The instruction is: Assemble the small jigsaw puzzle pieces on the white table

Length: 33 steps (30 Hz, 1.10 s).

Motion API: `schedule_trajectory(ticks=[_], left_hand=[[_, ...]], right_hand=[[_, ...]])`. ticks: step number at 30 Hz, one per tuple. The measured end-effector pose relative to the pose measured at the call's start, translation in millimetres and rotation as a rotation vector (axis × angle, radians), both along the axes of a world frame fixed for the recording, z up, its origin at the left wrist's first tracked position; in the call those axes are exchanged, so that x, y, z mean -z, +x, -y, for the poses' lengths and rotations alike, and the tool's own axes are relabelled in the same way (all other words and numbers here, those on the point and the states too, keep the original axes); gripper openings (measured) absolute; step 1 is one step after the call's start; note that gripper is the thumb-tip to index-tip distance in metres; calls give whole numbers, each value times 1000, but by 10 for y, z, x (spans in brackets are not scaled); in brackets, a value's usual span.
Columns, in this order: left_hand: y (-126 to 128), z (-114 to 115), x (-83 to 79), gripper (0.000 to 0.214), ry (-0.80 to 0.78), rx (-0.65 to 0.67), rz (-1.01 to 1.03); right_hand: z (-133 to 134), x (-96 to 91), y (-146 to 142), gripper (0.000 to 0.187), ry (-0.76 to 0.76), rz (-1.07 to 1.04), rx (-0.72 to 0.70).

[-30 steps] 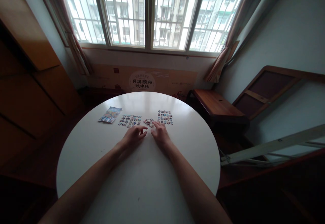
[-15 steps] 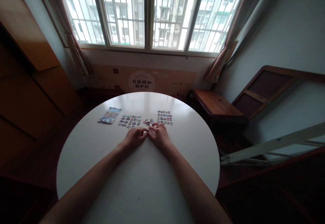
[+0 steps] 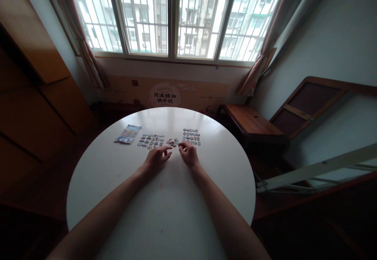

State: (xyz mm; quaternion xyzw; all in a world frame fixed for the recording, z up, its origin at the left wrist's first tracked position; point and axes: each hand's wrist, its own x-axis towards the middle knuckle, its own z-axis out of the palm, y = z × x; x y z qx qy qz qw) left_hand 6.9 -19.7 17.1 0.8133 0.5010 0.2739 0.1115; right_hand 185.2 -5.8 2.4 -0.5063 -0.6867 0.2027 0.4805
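My left hand [image 3: 157,158] rests palm-down, fingers loose, near the puzzle pieces [image 3: 172,142]; my right hand [image 3: 189,154] curls, grip impossible to tell.

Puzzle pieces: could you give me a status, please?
Left hand open, near small piece cluster. Right hand curled beside it, grip unclear. Nothing in the way.

Glossy white round table [image 3: 165,213], printed cardboard jigsaw pieces [image 3: 151,140], polished wooden bench [image 3: 250,121], cloth curtains [image 3: 88,59].
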Motion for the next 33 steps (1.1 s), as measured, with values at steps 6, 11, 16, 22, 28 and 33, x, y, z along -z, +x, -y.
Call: schedule_trajectory(ticks=[6, 11, 16, 22, 28, 33], left_hand=[[9, 14, 8, 33, 33, 28, 69], [19, 44, -16, 31, 50, 51, 47], [19, 24, -5, 30, 66, -33, 66], [4, -4, 28, 25, 84, -23, 57], [16, 11, 21, 20, 79, 5, 40], [24, 15, 2, 19, 75, 20, 37]], right_hand=[[-18, 24, -54, 15, -113, -191, -227], [-32, 47, -48, 21, -150, -201, -274], [-44, 67, -45, 19, -146, -197, -301], [-61, 79, -46, 18, -151, -200, -291], [-30, 80, -50, 16, -146, -187, -325], [-39, 110, -47, 23, -141, -216, -331]])
